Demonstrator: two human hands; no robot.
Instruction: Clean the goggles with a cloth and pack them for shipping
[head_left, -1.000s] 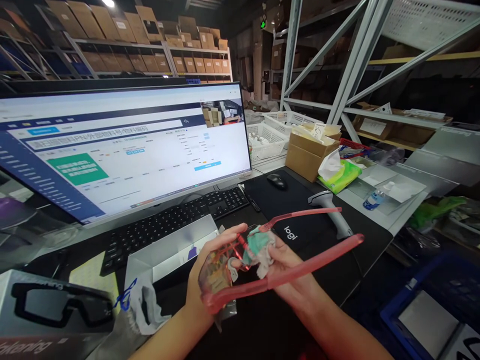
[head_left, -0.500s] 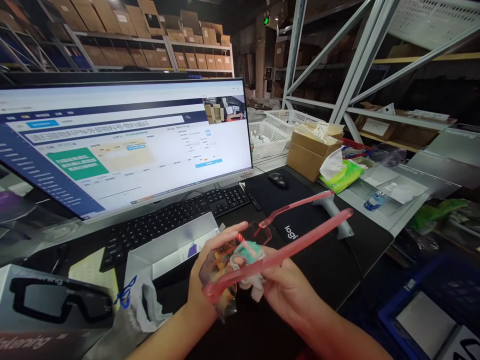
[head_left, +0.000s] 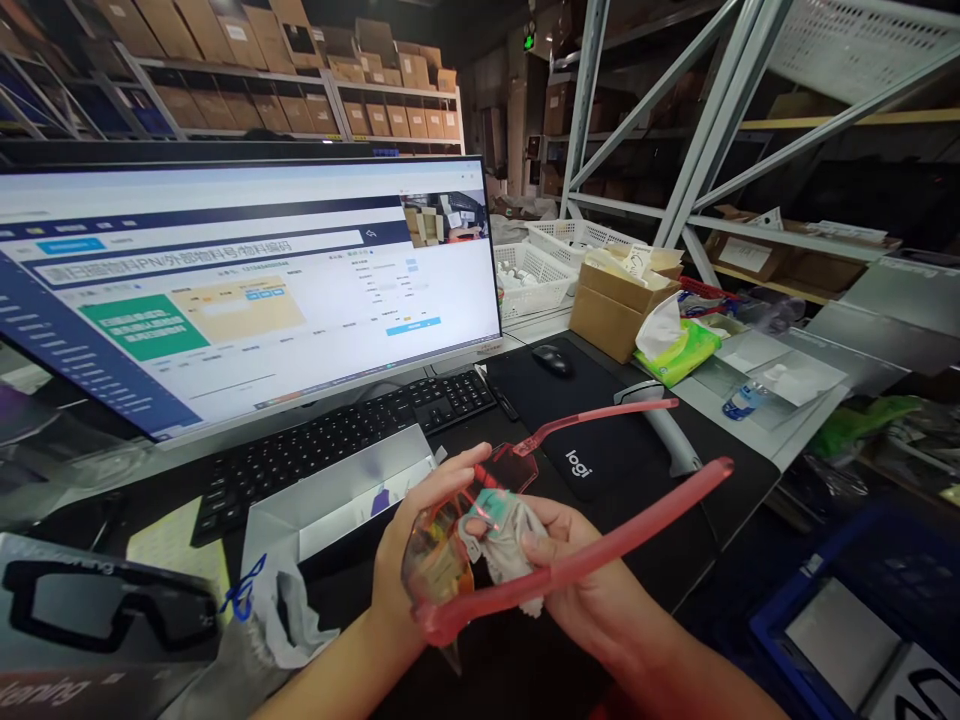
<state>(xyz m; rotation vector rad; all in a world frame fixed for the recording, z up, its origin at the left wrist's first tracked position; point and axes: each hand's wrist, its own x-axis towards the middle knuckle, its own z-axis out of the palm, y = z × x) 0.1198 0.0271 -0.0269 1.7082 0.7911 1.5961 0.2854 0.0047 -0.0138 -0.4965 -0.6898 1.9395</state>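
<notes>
Head view: red glasses (head_left: pixel 577 565) and soft cloth (head_left: pixel 514 540), both in the hands above a black table (head_left: pixel 750 475)

Item 1. Glasses; translucent red frame, glossy, with two long, slightly curved temple arms reaching rightward. Lens (head_left: pixel 439 560) smooth and dark, with amber reflections. Held clear of the tabletop, in front of the keyboard (head_left: pixel 345 430).

Item 2. Cloth; crumpled, pale grey with a green patch, bunched at the inner side of the lens.

Left hand (head_left: pixel 394 550): half curled, fingers wrapped about the lens front, gripping the glasses. Right hand (head_left: pixel 592 595): thumb and forefinger closed together on the cloth, behind the near temple arm.

Surroundings, left: silvery open box (head_left: pixel 352 500), rectangular, pale inside with a purple mark; limp grey drawstring pouch (head_left: pixel 292 610), blue cord; printed carton (head_left: pixel 105 610) showing black shield-shaped glasses; yellow sheet (head_left: pixel 180 545), flat.

Surroundings, right: matte black mouse pad (head_left: pixel 600 400) lettered "logi"; rounded black mouse (head_left: pixel 553 359); grey pistol-shaped scanner (head_left: pixel 671 440), overlapped in view by the far temple arm; brown cardboard box (head_left: pixel 622 315); bright green tissue pack (head_left: pixel 694 350), white tissue protruding; clear plastic bottle (head_left: pixel 742 400) with blue label.

Behind: wide flat monitor (head_left: pixel 300 300), lit; perforated white plastic basket (head_left: pixel 536 285).
</notes>
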